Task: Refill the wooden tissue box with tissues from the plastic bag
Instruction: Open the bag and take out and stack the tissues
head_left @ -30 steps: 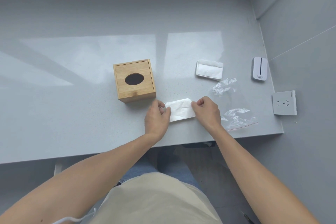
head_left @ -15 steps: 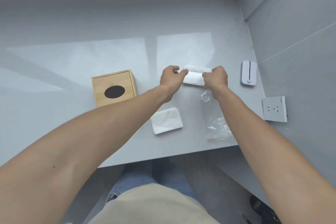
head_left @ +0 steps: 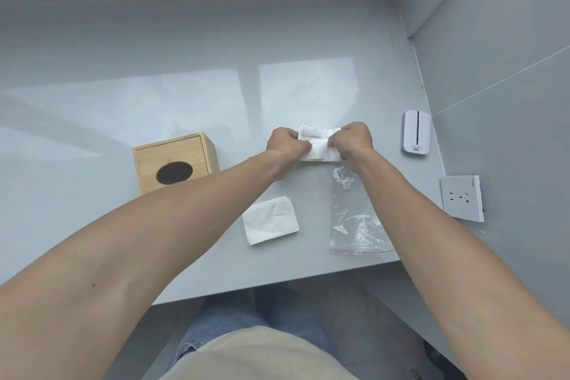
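At the far middle of the counter (head_left: 185, 95), right of the wooden tissue box (head_left: 175, 163), the left hand (head_left: 285, 143) and right hand (head_left: 351, 140) pinch the ends of the tissue stack (head_left: 319, 145), which looks light, soft and floppy, best held by both short edges.

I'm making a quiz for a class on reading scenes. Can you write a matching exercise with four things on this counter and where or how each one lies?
Things:
1. wooden tissue box
2. tissue stack
3. plastic bag
4. single tissue

States:
A. lies flat near the counter's front edge, between box and bag
B. pinched by the left hand and right hand
C. stands at the left, oval opening up
D. clear, crumpled, lies under the right forearm

Pairs: 1-C, 2-B, 3-D, 4-A
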